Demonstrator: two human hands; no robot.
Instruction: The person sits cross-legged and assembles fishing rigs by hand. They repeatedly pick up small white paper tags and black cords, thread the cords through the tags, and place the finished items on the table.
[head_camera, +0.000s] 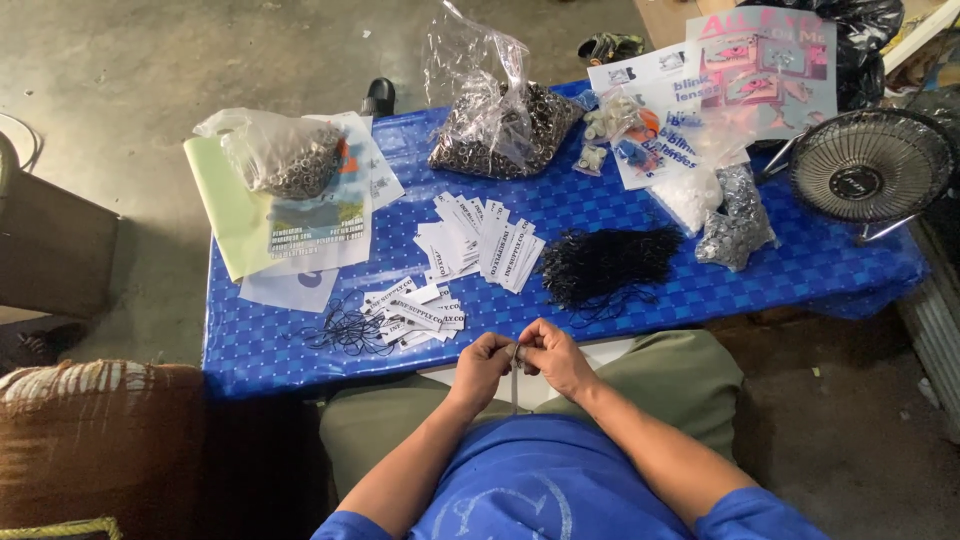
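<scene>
A small paper tag (515, 352) is pinched between the fingertips of the left hand (482, 366) and right hand (555, 357), held over the lap just below the near edge of the blue table (640, 200). A thin dark string (514, 388) is seen hanging from it (attachment unclear). On the table are laid a finished tag pile (415, 313), fanned white tags (480, 243), a black string bundle (605, 265), and a clear bag of metal eyelets (500, 125). A small fan (868, 172) is set at right.
</scene>
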